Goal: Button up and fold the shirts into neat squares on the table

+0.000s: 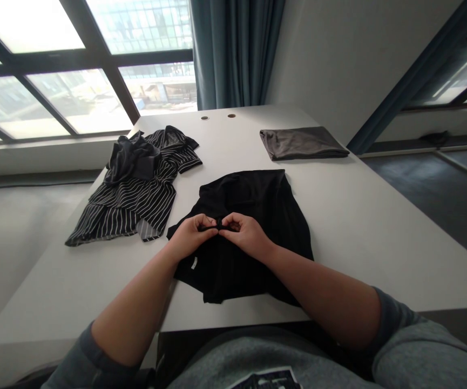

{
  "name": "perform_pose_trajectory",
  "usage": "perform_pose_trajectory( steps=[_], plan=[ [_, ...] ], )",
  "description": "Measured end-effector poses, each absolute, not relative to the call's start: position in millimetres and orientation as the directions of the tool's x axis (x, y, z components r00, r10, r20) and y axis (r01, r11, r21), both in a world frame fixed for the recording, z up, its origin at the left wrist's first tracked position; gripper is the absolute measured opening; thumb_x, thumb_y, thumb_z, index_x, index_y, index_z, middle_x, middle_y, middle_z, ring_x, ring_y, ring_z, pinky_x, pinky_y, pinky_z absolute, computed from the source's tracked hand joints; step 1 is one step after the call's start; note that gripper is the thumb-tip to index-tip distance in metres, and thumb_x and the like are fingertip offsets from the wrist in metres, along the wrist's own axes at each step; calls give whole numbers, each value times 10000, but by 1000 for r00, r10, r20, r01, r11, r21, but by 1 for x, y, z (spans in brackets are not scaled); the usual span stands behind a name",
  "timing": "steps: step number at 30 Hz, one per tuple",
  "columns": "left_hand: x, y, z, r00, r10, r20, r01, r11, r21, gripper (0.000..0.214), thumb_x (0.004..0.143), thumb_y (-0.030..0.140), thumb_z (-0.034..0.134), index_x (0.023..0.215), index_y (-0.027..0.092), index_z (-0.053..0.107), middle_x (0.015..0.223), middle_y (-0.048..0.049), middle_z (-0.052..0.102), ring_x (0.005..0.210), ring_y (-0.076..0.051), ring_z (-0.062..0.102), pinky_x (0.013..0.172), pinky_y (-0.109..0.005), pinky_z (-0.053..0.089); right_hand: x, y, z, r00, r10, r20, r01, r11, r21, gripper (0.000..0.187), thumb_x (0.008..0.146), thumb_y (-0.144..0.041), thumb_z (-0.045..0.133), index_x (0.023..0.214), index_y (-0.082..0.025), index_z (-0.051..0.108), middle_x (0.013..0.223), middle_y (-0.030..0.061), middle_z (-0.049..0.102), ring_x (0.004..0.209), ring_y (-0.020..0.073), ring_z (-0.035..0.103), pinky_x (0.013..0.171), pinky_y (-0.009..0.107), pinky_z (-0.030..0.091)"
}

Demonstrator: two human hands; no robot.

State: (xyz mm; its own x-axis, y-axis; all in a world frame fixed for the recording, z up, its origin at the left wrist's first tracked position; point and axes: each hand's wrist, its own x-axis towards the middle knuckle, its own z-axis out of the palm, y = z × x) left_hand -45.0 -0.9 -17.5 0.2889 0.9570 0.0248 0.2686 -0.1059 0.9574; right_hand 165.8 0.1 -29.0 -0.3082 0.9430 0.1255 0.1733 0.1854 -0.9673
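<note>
Plain black garment (253, 200), black garment with white pinstripes (136, 200), dark grey cloth (302, 143), white table (379, 243), teal curtain (233, 48)

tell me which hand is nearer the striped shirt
Left. The left hand is nearer, just to the right of the striped shirt and not touching it. The right hand is farther right, beyond the left hand, and both pinch the black garment.

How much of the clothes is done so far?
Done: the grey cloth lies folded flat on the far end of the table. In hand: the left hand and right hand pinch the black shirt. Left: the striped shirt lies crumpled, with a dark cloth heaped on it.
</note>
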Motion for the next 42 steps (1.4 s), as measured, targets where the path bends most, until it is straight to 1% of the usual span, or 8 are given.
perform_pose_trajectory(
  steps=[8,12,23,30,33,37,40,42],
  plan=[
    [-44,0,-25,263,940,-218,-44,237,970,365,659,377,915,759,185,620,870,-13,689,768,-136,645,717,-270,516,164,-6,-23,-290,937,194,252,270,-929,125,810,-283,747,887,-210,680,843,-10,696,778,159,630,723,283,491],
    [-40,-2,-24,272,932,-241,-139,286,948,374,651,345,927,758,189,604,860,2,671,752,-122,632,707,-257,511,163,-7,-23,-303,931,202,363,309,-879,163,799,-278,791,898,-204,685,865,-3,702,770,161,618,721,288,480],
    [-41,-3,-22,301,950,-83,-42,100,994,331,751,357,860,772,189,575,911,-4,657,817,-130,615,791,-274,496,165,-7,-20,-313,925,214,318,315,-894,103,868,-287,768,873,-193,728,884,16,731,791,165,647,741,293,492],
    [-32,-12,-10,194,979,57,240,-104,965,323,838,375,781,708,191,549,891,-17,698,806,-143,618,764,-277,462,163,-10,-22,-276,899,340,370,426,-826,110,879,-231,763,826,-200,671,870,18,711,821,179,666,785,304,504],
    [-28,-15,-8,129,991,16,144,-34,989,375,820,415,790,675,184,533,888,-25,703,777,-131,600,721,-258,451,162,-11,-23,-258,890,376,385,452,-805,152,863,-221,789,813,-205,645,837,8,689,793,179,654,760,302,498],
    [-27,-16,-12,125,972,-200,-95,213,973,471,715,463,874,673,188,494,759,11,631,652,-93,524,601,-214,396,160,-11,-23,-278,865,418,414,500,-761,231,858,-187,781,772,-214,569,822,4,647,768,175,619,737,301,486],
    [-30,-15,-17,157,932,-325,-107,343,933,479,687,498,887,725,202,513,637,63,501,552,-81,436,514,-200,322,160,-12,-22,-308,837,452,426,546,-721,246,879,-174,737,767,-223,524,826,10,620,773,180,598,740,308,480],
    [-32,-12,-20,141,949,-281,-47,290,956,454,730,512,848,747,207,512,661,58,515,565,-89,454,527,-205,346,161,-12,-19,-324,821,471,407,570,-713,222,900,-181,698,776,-225,519,832,15,614,787,184,595,752,313,479]
  ],
)
